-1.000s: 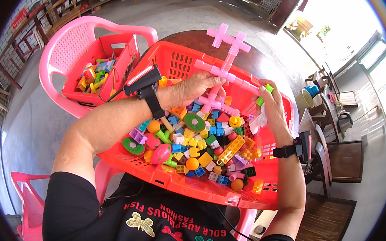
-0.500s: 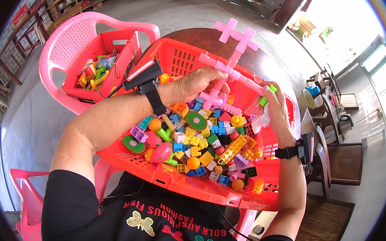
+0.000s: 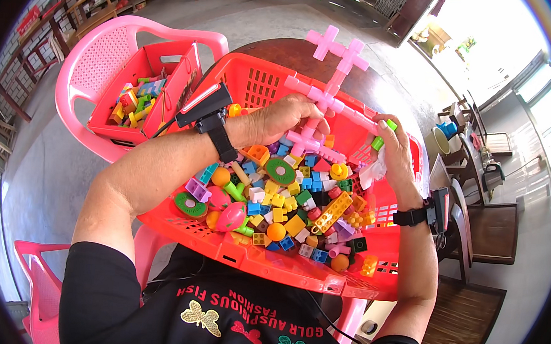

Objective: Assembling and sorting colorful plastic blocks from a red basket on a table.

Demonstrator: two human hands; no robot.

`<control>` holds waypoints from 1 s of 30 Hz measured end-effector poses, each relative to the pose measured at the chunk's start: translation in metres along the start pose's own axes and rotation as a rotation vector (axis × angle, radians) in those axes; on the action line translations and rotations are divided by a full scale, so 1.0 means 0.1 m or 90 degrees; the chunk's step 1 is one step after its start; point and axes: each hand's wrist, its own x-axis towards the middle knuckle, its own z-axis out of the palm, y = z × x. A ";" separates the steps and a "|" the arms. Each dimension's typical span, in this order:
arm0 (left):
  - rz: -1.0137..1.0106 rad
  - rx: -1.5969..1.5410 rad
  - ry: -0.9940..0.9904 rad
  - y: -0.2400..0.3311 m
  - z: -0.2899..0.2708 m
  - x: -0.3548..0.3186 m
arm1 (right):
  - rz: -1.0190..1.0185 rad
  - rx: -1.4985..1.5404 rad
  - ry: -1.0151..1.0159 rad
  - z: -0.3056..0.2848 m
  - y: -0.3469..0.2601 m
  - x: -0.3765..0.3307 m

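My left hand point(image 3: 277, 122) is closed round the middle of a branching pink pipe-block structure point(image 3: 334, 83), which rises above a red basket point(image 3: 250, 260). One arm of the structure reaches right to my right hand point(image 3: 397, 156), whose fingers are closed on a short bright green pipe piece point(image 3: 378, 143) at that arm's end. Whether the two pieces are joined is hidden by the fingers. A crumpled white scrap point(image 3: 372, 174) hangs under my right palm. Below lie mixed toy blocks, among them a toy kiwi slice point(image 3: 280, 172), a long yellow block point(image 3: 332, 212) and several orange balls.
The basket sits on a round brown table point(image 3: 284, 48). At left, a pink plastic chair point(image 3: 95, 54) carries a red box point(image 3: 120, 133) with more blocks. Another pink chair point(image 3: 41, 283) stands at lower left. Wooden stools point(image 3: 485, 231) line the right side.
The pink structure has shifted very slightly in my hands, and the green piece is tilted a little differently. Both hands keep their hold.
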 end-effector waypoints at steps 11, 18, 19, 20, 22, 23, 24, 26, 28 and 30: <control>0.028 0.154 0.143 0.01 -0.04 0.03 | -0.037 0.027 -0.061 -0.01 0.06 0.01; -0.026 0.207 0.177 0.02 -0.13 0.04 | -0.078 0.132 0.062 -0.05 0.01 0.03; -0.027 0.228 0.188 0.03 -0.15 0.03 | -0.087 0.142 0.077 -0.08 0.03 0.06; -0.028 0.248 0.199 0.05 -0.17 0.03 | -0.087 0.142 0.077 -0.10 0.03 0.07; -0.007 0.229 0.232 0.07 -0.20 0.04 | -0.072 0.179 0.100 -0.13 0.02 0.07; 0.014 0.211 0.266 0.08 -0.22 0.05 | -0.072 0.179 0.099 -0.14 0.03 0.08; 0.015 0.211 0.266 0.09 -0.25 0.05 | -0.074 0.186 0.091 -0.15 0.04 0.09; 0.096 0.125 0.292 0.12 -0.31 0.05 | -0.077 0.192 0.082 -0.14 0.03 0.09; 0.111 0.136 0.319 0.18 -0.30 0.07 | -0.051 0.146 0.077 -0.16 0.05 0.07; 0.115 0.064 0.355 0.24 -0.33 0.07 | -0.037 0.141 0.061 -0.15 0.05 0.07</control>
